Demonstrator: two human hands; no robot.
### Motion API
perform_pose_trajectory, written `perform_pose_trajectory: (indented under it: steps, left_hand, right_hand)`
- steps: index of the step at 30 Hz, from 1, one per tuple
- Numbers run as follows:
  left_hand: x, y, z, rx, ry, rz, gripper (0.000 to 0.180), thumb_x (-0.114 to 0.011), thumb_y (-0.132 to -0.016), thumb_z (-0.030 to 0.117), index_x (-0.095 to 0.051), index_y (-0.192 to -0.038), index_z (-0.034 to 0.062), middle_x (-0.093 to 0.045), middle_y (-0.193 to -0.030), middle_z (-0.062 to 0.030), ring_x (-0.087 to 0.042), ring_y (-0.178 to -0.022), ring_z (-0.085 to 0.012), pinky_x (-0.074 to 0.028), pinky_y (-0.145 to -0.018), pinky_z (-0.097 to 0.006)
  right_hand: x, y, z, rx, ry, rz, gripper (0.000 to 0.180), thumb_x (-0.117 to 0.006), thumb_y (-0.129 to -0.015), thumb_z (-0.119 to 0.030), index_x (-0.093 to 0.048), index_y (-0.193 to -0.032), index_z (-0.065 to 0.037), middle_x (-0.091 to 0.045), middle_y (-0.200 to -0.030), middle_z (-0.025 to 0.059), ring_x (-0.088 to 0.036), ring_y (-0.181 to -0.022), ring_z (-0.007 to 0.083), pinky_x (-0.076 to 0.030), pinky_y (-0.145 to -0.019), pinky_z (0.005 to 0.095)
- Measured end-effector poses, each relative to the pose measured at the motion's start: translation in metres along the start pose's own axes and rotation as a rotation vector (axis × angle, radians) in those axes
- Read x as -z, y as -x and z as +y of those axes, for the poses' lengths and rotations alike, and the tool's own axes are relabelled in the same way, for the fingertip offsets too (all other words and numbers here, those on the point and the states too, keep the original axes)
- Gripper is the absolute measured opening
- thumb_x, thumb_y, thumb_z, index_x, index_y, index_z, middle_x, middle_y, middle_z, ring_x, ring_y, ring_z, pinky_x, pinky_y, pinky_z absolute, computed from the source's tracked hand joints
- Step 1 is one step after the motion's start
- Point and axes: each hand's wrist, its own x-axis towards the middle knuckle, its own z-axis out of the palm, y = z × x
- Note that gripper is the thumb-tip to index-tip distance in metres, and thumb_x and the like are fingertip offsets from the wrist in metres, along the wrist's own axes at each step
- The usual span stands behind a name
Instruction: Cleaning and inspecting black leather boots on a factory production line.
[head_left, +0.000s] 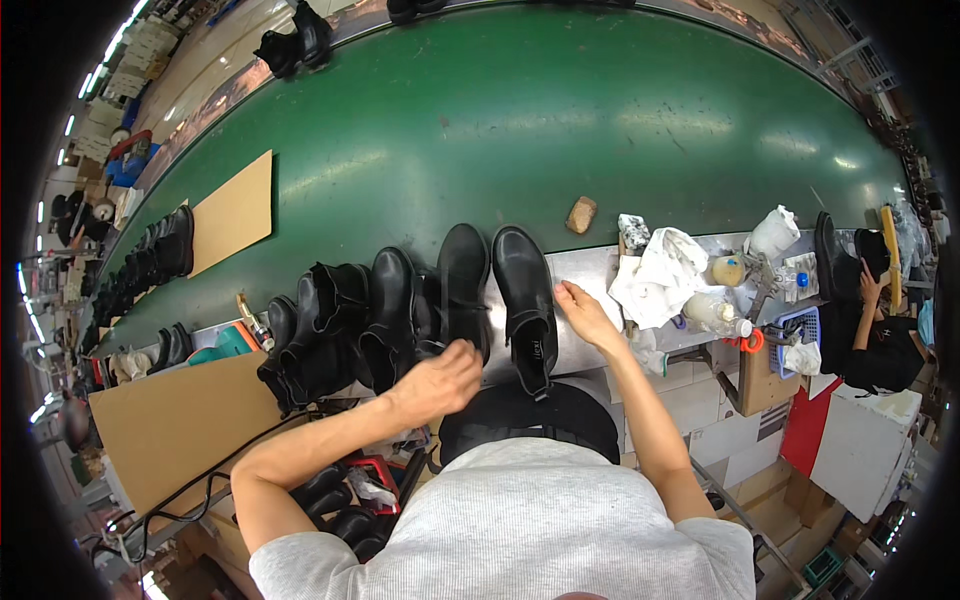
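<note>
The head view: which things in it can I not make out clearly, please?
Head view:
- Left hand: the back of the hand hides its palm and what its curled fingers may touch.
- Boot beside the right hand: its own upper hides the sole.
- Dark footwear at the top: cut off by the picture's edge.
- Left boot row: its far end is too small and dim.

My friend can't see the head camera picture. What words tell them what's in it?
A person's left hand is near the back of one black boot and the right hand beside another black boot, toes pointing away. More black boots stand to the left, a white cloth lies to the right, and a green surface stretches beyond.
</note>
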Motion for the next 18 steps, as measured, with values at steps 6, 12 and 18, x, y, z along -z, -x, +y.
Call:
perform_pose_trajectory:
  steps: [6,12,18]
  left_hand:
    - [0.038,-0.027,-0.041,0.562,0.798,0.728,0.025,-0.061,-0.074,0.002,-0.06,-0.099,-0.0005,-0.06,-0.094,-0.0138,-0.06,-0.076,-0.026,-0.05,-0.072,-0.036]
    - [-0.093,-0.075,-0.108,1.399,0.836,-0.254,0.121,-0.079,-0.057,0.056,-0.016,-0.143,-0.0024,-0.038,-0.131,-0.0356,-0.046,-0.118,-0.0458,-0.041,-0.098,-0.043]
    - [-0.109,-0.042,-0.123,1.37,1.357,0.233,0.098,-0.084,-0.06,0.03,-0.034,-0.139,-0.0011,-0.058,-0.12,-0.02,-0.059,-0.107,-0.0273,-0.045,-0.094,-0.034]
  right_hand:
    - [-0.013,-0.035,0.02,-0.04,0.157,0.223,0.093,-0.051,-0.081,-0.063,-0.035,-0.131,0.013,-0.043,-0.128,0.0348,-0.043,-0.123,0.0415,-0.035,-0.103,0.0415]
    - [-0.044,-0.068,-0.059,-0.208,0.571,0.048,0.115,-0.073,-0.066,-0.054,-0.012,-0.143,0.005,-0.033,-0.136,0.0321,-0.036,-0.123,0.0482,-0.036,-0.101,0.0478]
    - [0.009,-0.08,0.009,0.187,-0.103,0.047,0.083,-0.081,-0.066,-0.03,-0.043,-0.133,0.001,-0.063,-0.111,0.0131,-0.06,-0.101,0.0185,-0.045,-0.089,0.0284]
